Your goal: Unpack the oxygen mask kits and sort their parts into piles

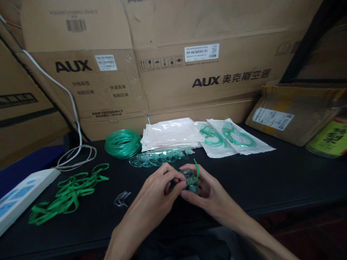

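My right hand (pixel 206 187) is closed round a small clear-green oxygen mask (pixel 189 175), and its fingers hide part of it. A green elastic strap (pixel 197 169) curls up from the mask. Thumb and fingers of my left hand (pixel 165 186) pinch the strap at the mask's near side; the exact grip point is partly covered. Just beyond my hands lies a row of nested clear-green masks (pixel 159 157). Loose green elastic straps (pixel 72 191) are heaped to the left. A few small clear curved pieces (pixel 121 198) rest beside my left wrist.
Behind the masks are a coil of green tubing (pixel 123 143), stacked white pouches (pixel 172 133) and pouches holding masks with tubing (pixel 238 139). A white power strip (pixel 29 195) with its cable (pixel 78 126) sits left. Cardboard boxes (pixel 168 86) wall the back; another carton (pixel 287 112) stands right.
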